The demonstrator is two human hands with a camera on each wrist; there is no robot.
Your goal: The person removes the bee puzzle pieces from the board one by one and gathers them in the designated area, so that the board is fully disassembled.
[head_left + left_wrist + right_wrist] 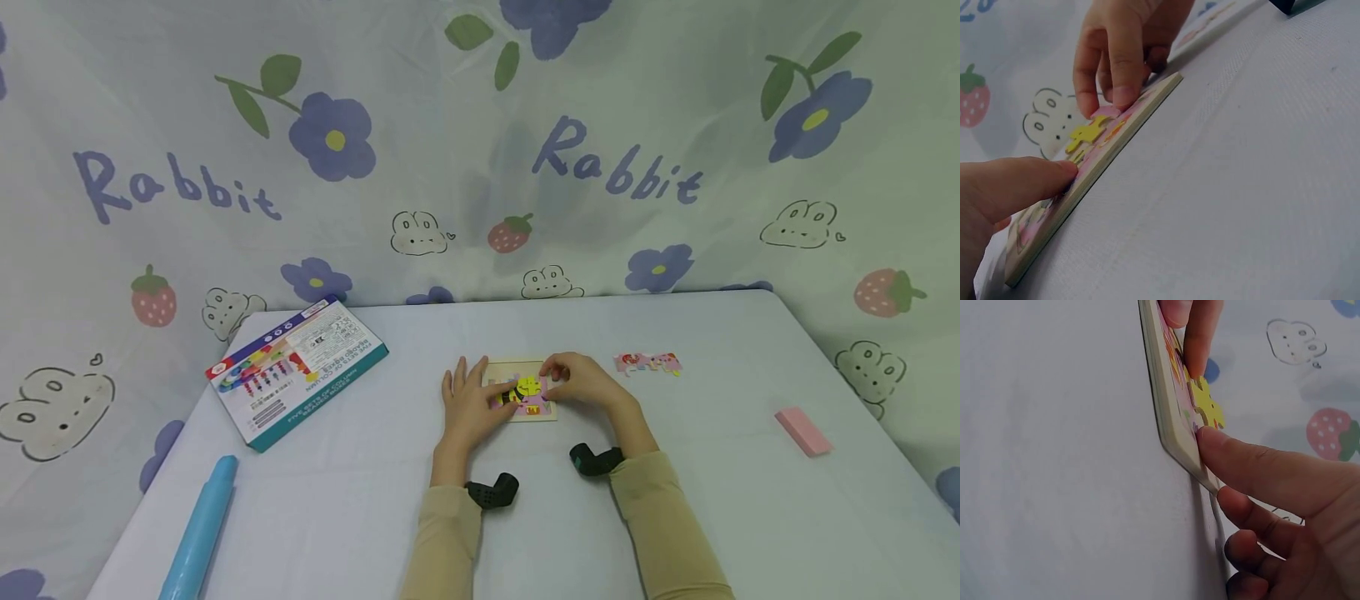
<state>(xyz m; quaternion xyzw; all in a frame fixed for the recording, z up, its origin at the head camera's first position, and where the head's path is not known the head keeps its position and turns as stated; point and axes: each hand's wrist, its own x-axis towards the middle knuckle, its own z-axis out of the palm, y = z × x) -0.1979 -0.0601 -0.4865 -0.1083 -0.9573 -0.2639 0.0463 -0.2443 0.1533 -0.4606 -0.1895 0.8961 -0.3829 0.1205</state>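
A small wooden jigsaw board [517,367] with a pale rim lies on the table, bearing a yellow-and-black bee picture on pink. My left hand [471,406] rests at its left side, fingers spread and fairly straight, the thumb pressing on the bee. At the right side of the board, my right hand [585,382] pinches a pink puzzle piece [1105,112] between thumb and forefinger. Beside that piece, a yellow piece [1208,406] stands slightly raised above the board. The right hand's other fingers are curled.
Several joined pink puzzle pieces [648,362] lie right of the board. Farther right is a pink block [803,432]. At the left are a printed box [297,372] and a blue tube-like object [198,529]. A patterned cloth [465,167] hangs behind the white table [360,517].
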